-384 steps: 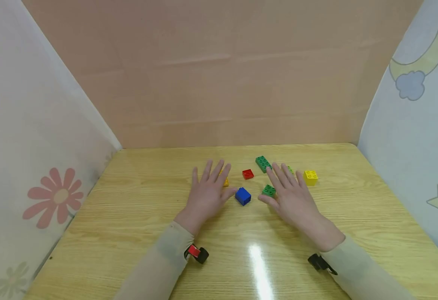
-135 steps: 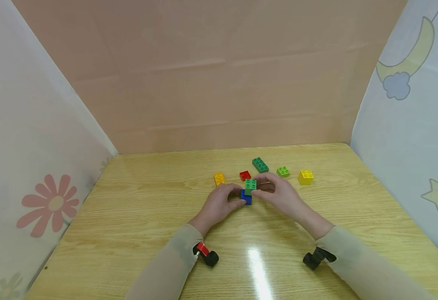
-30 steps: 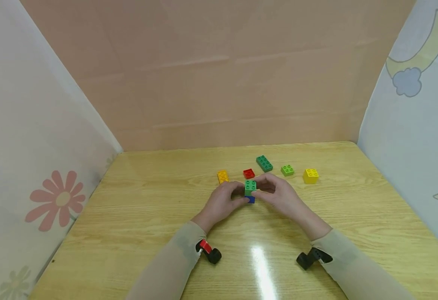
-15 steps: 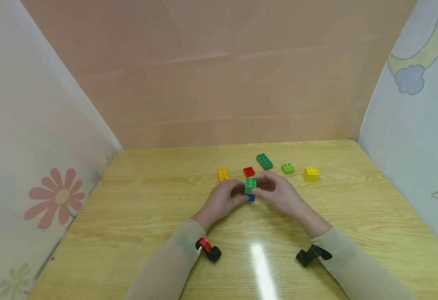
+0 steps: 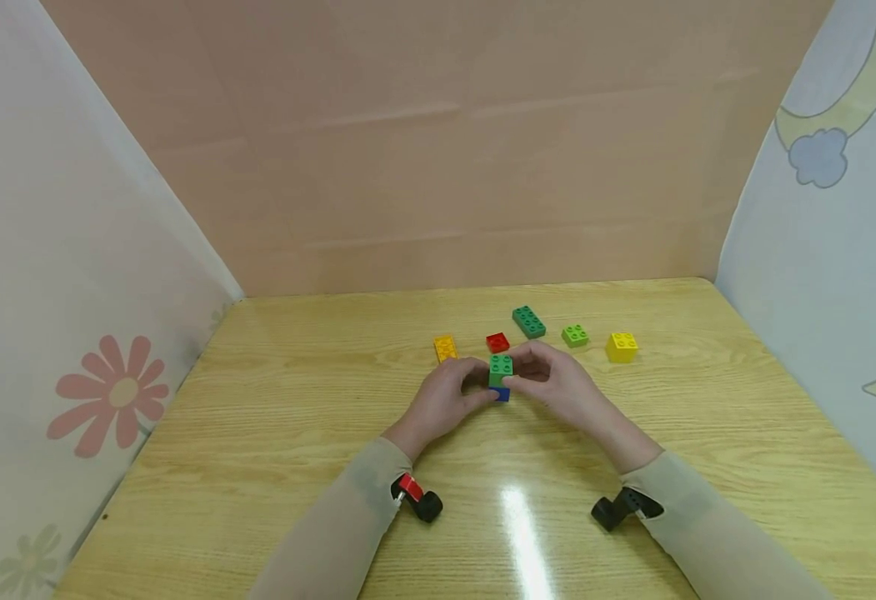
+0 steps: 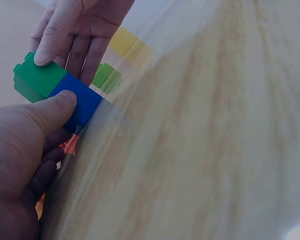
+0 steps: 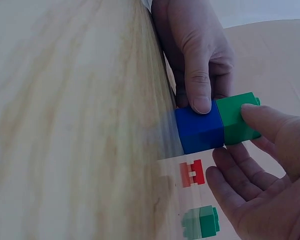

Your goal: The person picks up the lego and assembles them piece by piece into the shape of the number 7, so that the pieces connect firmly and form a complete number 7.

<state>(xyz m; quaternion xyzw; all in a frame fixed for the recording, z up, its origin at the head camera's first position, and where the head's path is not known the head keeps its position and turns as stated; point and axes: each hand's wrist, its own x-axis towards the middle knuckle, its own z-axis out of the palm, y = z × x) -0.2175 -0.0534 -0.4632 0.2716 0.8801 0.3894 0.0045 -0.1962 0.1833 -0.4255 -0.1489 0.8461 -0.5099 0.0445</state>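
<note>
On the wood-grain tabletop [image 5: 257, 417], the left hand [image 5: 441, 404] narrowly pinches the blue building brick [image 7: 201, 132] while the right hand [image 5: 567, 393] likewise pinches the four-stud green brick [image 5: 499, 377] atop it (both probably light, stiff, slightly slick plastic, best held by their flat sides).

Seven bricks [image 5: 498, 377], seemingly — two hands [image 5: 443, 398].

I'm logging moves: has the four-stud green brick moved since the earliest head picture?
Yes. Against the red brick in the head view, the four-stud green brick shifted left, onto the blue brick.
</note>
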